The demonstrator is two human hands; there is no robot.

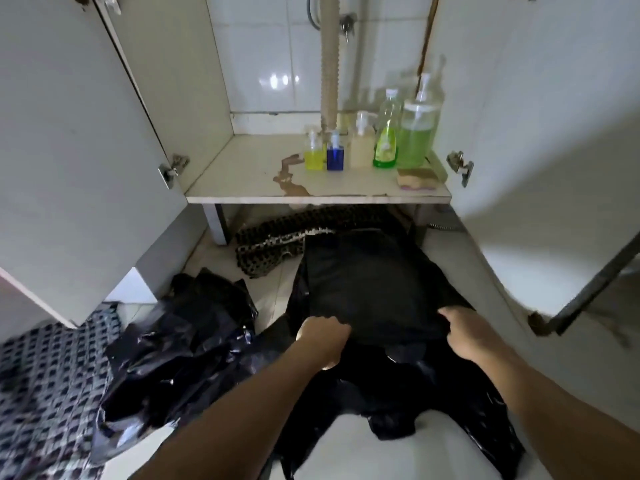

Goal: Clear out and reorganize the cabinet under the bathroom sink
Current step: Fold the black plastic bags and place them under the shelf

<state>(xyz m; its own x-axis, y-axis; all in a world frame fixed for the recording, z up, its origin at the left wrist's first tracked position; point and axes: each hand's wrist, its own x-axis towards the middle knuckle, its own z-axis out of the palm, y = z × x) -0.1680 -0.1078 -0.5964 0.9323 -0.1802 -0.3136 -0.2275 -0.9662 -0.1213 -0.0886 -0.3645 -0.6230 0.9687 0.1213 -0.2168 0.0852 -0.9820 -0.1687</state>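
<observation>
A person kneeling at the open cabinet (214, 140) under a bathroom sink flattens a black plastic bag (374, 289) on the tiled floor (273, 289). The left hand (323, 336) has its grip curled over the bag's near edge, bunching the plastic; the right hand (467, 332) pinches the same edge further along, apparently pulling the sheet taut so it can be folded small. A second heap of crumpled black bags (180, 344) lies just beside it to the left, likely waiting its turn, partly over a checked mat (45, 386).

On the cabinet shelf (242, 181), the bottles stand upright in a row toward the right, lowest to tallest, which reads as already sorted: a small pump bottle (313, 152) about half full of yellow liquid, a blue bottle (335, 154) touching it, a cream-coloured pump bottle (362, 143) nearly full, a slim clear bottle (387, 140) with green liquid low down, and a large pump bottle (417, 129) roughly two-thirds full of pale green liquid. A sponge (417, 178) lies flat in front of the tallest. The corrugated drain pipe (329, 64) drops behind the row, and a brown stain (289, 174) marks the shelf's bare left part.
</observation>
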